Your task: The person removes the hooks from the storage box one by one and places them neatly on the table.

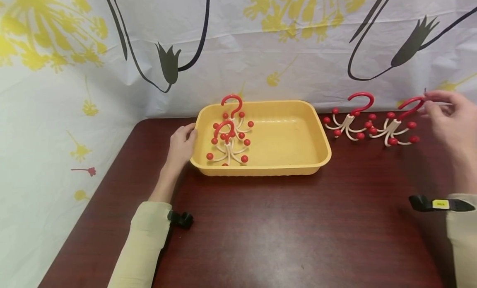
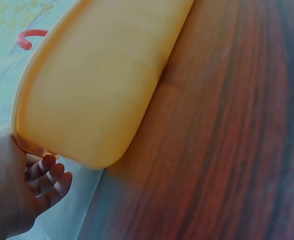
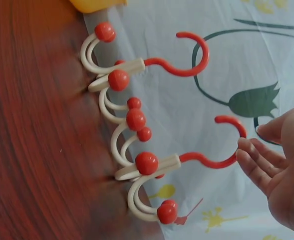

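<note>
My left hand (image 1: pixel 181 145) grips the left rim of a yellow plastic tray (image 1: pixel 261 172), its fingers curled at the edge in the left wrist view. Inside the tray's left part stand two multi-arm hangers, a rear one (image 1: pixel 232 120) and a front one (image 1: pixel 229 149), each with a red hook, cream arms and red ball tips. To the tray's right are two more such hangers on the table, a nearer-tray one (image 1: pixel 348 121) and a far-right one (image 1: pixel 392 127). My right hand (image 3: pixel 286 170) has its fingertips at the far-right hanger's red hook, with the thumb spread apart.
The dark red-brown wooden table (image 1: pixel 283 234) extends in front of the tray. A white cloth (image 1: pixel 223 81) printed with yellow and grey flowers hangs behind it and along the left side. Dark straps with small mounts circle both wrists over pale sleeves (image 1: pixel 139 238).
</note>
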`<act>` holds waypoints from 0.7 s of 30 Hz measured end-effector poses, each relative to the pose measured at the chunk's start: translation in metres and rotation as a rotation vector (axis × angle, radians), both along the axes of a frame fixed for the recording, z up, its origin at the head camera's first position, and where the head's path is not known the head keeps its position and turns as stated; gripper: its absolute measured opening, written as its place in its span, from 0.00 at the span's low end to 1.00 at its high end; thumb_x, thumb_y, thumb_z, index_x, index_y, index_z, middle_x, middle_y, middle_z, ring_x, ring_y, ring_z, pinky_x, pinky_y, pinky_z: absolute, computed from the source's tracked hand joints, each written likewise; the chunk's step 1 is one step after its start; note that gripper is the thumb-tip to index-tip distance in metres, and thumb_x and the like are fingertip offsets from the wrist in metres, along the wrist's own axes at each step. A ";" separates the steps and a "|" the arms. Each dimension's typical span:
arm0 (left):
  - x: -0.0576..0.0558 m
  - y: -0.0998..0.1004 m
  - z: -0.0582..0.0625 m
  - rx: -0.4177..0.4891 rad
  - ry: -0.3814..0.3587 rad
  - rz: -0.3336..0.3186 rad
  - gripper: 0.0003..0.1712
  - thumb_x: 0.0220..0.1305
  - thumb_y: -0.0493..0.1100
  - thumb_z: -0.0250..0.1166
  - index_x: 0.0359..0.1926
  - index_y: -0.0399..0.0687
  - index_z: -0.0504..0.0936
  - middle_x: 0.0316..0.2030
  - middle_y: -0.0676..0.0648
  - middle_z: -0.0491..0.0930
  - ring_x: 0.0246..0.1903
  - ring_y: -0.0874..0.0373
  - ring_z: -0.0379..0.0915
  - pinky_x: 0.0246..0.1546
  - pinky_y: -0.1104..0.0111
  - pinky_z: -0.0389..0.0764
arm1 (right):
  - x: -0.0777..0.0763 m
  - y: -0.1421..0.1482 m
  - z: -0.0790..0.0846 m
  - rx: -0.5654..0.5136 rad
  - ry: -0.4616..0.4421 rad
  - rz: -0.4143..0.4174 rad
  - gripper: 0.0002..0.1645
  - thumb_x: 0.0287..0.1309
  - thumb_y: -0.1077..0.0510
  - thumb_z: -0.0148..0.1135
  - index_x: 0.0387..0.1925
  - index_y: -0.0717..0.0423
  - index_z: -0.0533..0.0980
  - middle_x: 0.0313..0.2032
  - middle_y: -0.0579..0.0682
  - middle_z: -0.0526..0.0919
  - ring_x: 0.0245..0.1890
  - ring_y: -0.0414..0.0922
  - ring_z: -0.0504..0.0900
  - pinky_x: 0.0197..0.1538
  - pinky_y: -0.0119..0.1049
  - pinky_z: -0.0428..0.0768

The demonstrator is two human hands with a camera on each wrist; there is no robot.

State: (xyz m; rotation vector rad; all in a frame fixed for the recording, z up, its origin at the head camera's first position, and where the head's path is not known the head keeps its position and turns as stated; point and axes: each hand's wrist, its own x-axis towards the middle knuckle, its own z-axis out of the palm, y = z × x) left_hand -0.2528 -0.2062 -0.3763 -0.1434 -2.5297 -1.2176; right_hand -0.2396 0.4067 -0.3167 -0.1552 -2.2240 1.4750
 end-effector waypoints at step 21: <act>0.001 0.000 0.001 0.002 0.003 -0.007 0.23 0.76 0.41 0.53 0.64 0.31 0.76 0.50 0.34 0.79 0.49 0.43 0.75 0.54 0.54 0.76 | 0.005 -0.063 0.017 0.247 0.178 0.061 0.17 0.66 0.58 0.61 0.55 0.49 0.83 0.35 0.25 0.80 0.31 0.23 0.79 0.35 0.13 0.72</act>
